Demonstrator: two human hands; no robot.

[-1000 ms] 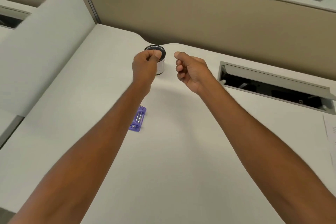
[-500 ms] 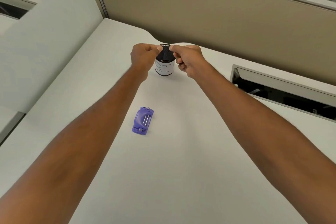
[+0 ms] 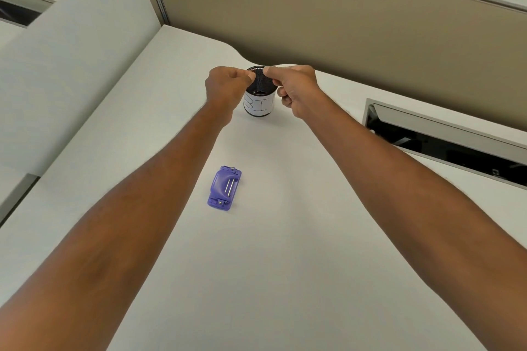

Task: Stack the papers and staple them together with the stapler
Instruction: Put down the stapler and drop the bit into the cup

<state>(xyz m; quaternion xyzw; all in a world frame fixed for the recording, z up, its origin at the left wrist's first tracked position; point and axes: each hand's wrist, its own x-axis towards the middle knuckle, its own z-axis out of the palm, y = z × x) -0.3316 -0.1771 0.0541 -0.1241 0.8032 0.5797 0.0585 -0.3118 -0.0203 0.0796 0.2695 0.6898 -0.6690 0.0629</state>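
Meanwhile, both pinched fists, left hand (image 3: 225, 88) and right hand (image 3: 296, 88), hover over the black mesh cup (image 3: 260, 94); a purple plastic stapler (image 3: 224, 188) lies on the white table (image 3: 285, 265).

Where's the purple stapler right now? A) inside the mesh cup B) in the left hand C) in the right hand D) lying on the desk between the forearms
D: the stapler lies alone on the desk, nearer than the cup, untouched by either hand.

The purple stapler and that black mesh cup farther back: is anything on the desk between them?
No. In the head view, the white desk is bare between the purple stapler and the black mesh cup; both hands hover at the cup's rim.
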